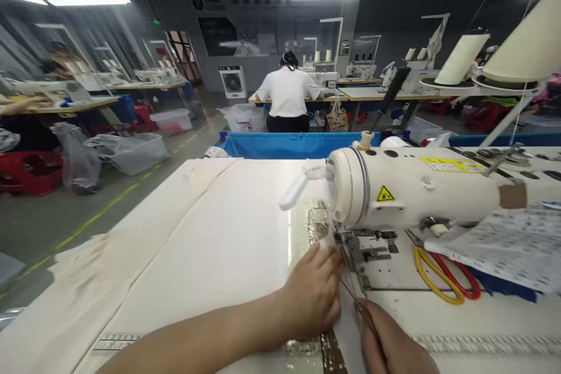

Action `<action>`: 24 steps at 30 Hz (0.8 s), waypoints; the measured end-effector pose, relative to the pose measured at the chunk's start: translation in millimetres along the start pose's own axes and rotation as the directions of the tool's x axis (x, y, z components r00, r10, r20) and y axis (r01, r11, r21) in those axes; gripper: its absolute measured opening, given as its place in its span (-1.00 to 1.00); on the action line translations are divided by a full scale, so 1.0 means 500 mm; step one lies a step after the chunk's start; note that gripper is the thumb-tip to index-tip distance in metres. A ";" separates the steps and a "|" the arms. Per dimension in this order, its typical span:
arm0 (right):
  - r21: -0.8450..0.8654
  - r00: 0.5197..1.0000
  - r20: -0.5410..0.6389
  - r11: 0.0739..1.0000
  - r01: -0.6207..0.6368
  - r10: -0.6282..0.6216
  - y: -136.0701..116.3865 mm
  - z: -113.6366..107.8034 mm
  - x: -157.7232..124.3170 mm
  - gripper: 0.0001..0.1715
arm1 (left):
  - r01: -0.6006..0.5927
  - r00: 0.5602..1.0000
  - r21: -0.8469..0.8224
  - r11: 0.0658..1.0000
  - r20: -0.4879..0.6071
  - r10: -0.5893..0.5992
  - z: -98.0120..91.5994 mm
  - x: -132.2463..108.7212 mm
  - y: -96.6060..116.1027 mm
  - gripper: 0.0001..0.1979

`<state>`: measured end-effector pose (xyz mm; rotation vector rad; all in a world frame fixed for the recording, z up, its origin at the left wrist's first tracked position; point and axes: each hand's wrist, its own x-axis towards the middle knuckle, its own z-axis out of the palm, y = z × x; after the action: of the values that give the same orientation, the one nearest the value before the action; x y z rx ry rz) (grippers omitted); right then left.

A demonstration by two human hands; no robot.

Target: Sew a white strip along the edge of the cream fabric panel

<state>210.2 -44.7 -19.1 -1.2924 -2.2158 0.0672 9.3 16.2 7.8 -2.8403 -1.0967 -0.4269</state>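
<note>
My left hand [313, 289] is closed by the presser foot, its fingertips on a narrow piece of white fabric [350, 318]. My right hand [394, 342] is closed lower down at the fabric's right edge, around a slim pointed metal tool [349, 288]. That tool's tip points up toward the machine's foot. Whether it is tweezers or an awl I cannot tell, since my fingers cover most of it. Over the fabric stands the white sewing machine [394, 181], its needle area partly hidden by my left hand.
Scissors with red and yellow handles [438, 274] lie right of the needle plate, beside printed fabric [504, 245]. Pale fabric [96, 269] covers the table's left side. Large thread cones [462, 58] stand at upper right. Beyond a blue cloth bin [280, 145] sits a person in white [289, 93].
</note>
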 end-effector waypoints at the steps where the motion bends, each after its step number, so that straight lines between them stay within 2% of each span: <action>1: 0.000 0.999 0.015 0.999 0.033 -0.033 -0.007 -0.009 0.008 -0.67 | 0.028 1.000 -0.006 1.000 0.005 -0.028 -0.003 0.002 0.000 -0.44; 3: -0.006 1.000 -0.029 1.000 -0.006 0.006 -0.022 -0.024 0.023 -0.66 | 0.097 0.995 -0.007 0.995 0.026 -0.097 -0.008 0.007 0.000 -0.47; 6: 0.018 0.994 0.052 0.995 -0.099 0.098 -0.039 -0.031 0.041 -0.66 | 0.141 0.989 0.004 0.990 0.048 -0.141 -0.014 0.014 -0.005 -0.54; 13: 0.046 0.978 0.076 0.979 -0.199 0.195 -0.051 -0.026 0.057 -0.65 | 0.066 0.997 0.075 0.995 -0.050 -0.062 0.002 0.021 -0.040 -0.56; 18: 0.251 0.928 0.194 0.899 -0.359 0.317 -0.067 -0.036 0.044 -0.66 | 0.027 0.992 0.241 0.970 -0.126 0.003 0.005 0.026 -0.070 -0.61; 21: 0.302 0.887 0.263 0.841 -0.449 0.379 -0.076 -0.038 0.034 -0.63 | 0.020 0.989 0.269 0.963 -0.145 0.020 0.002 0.025 -0.061 -0.60; 24: 0.292 0.883 0.268 0.841 -0.456 0.386 -0.079 -0.038 0.029 -0.65 | 0.020 0.988 0.147 0.989 -0.151 0.003 -0.002 0.020 -0.033 -0.63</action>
<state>183.1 -58.3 15.8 -1.5949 -1.9088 0.7570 5.2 34.7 10.7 -2.6278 -1.0648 -0.5284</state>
